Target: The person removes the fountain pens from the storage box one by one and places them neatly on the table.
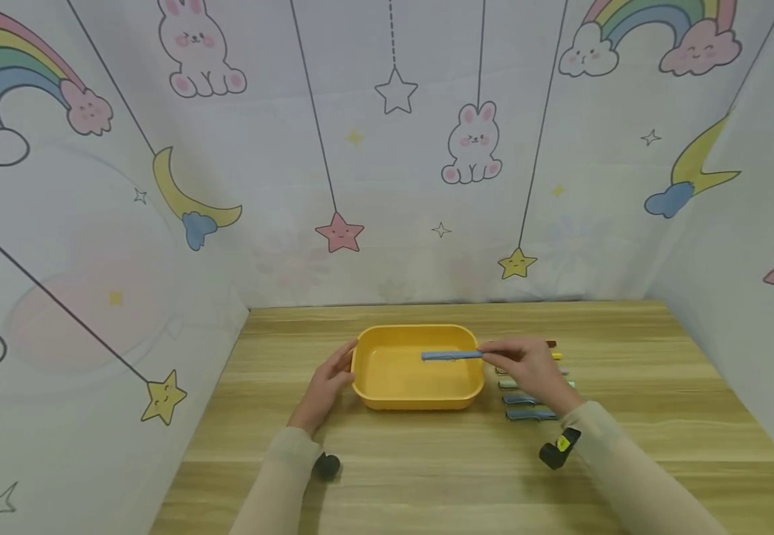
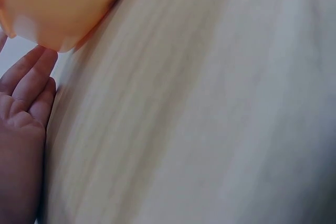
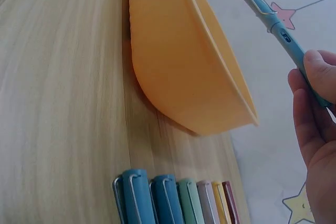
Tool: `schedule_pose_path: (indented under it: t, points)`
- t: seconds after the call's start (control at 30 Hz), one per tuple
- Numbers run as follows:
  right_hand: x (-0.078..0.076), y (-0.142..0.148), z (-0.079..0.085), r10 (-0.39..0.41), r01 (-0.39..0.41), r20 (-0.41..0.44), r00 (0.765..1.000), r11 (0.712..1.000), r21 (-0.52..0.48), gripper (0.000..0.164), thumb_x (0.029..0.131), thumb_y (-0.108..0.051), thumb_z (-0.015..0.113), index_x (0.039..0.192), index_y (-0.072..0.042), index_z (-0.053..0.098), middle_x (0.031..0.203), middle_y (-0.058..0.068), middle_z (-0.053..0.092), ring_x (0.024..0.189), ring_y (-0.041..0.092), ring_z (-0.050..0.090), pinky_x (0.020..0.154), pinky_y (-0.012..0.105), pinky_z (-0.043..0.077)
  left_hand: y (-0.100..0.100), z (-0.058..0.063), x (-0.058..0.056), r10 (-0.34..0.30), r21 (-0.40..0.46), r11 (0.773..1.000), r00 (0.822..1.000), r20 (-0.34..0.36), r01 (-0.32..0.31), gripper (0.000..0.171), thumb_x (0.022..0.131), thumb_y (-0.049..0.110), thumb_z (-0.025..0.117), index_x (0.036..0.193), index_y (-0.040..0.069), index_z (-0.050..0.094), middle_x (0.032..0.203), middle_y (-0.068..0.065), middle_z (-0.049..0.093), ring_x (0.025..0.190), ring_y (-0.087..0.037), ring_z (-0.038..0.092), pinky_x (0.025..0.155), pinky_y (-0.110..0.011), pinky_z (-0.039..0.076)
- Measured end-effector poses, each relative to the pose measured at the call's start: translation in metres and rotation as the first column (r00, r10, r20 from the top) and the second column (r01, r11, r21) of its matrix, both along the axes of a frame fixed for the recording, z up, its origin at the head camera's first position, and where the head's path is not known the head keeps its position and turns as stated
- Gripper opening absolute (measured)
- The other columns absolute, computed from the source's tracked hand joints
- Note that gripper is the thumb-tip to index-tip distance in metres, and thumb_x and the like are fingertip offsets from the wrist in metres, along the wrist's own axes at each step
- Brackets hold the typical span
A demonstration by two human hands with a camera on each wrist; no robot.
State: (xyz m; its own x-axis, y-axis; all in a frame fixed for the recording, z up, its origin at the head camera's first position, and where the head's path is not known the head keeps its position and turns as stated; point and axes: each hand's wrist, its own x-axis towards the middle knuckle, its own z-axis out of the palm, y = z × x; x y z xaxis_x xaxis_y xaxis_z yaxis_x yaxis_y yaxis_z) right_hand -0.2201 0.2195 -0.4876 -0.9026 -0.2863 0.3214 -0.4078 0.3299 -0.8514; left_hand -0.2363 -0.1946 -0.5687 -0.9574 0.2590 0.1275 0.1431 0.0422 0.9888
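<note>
A blue capped pen (image 1: 450,356) with a metal clip is pinched by my right hand (image 1: 530,368) at one end, between thumb and fingers. It lies level over the right part of a yellow plastic tub (image 1: 417,404); in the right wrist view the pen (image 3: 286,38) shows a small window in its barrel. My left hand (image 1: 323,386) is at the tub's left side. In the left wrist view the extended fingers (image 2: 37,74) reach the tub's outer wall (image 2: 68,3), and the thumb is mostly hidden.
Right of the tub several capped pens lie in a row, among them a front blue pen (image 3: 137,195), a green pen (image 3: 190,200) and a yellow pen (image 3: 220,203). My right hand partly covers them in the head view. Printed cloth walls (image 1: 414,282) stand behind the wooden table (image 1: 427,468).
</note>
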Motion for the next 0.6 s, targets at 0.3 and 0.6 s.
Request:
schedule_pose_path:
  t: [0.3,0.6]
  points:
    - [0.010,0.024,-0.007,0.030,-0.026,0.034,0.999,0.995,-0.096,0.020,0.096,-0.007,0.074,0.115,0.000,0.079,0.122,0.017,0.076,0.097,0.018,0.078,0.080,0.045,0.063,-0.002,0.000,-0.001,0.010,-0.012,1.000,1.000,0.011,-0.009,0.066,0.098,-0.001,0.055,0.162,0.013,0.042,0.162,-0.019,0.044,0.151,-0.033,0.042,0.119,-0.037,0.037]
    - [0.026,0.048,-0.015,-0.050,0.051,0.011,0.999,0.998,-0.048,0.016,0.094,-0.004,0.076,0.109,-0.002,0.082,0.101,0.008,0.081,0.085,0.016,0.076,0.071,0.035,0.063,0.001,-0.001,-0.001,0.015,-0.011,1.000,1.000,0.014,-0.015,0.067,0.098,0.002,0.057,0.162,0.015,0.043,0.164,-0.015,0.043,0.153,-0.031,0.039,0.123,-0.049,0.031]
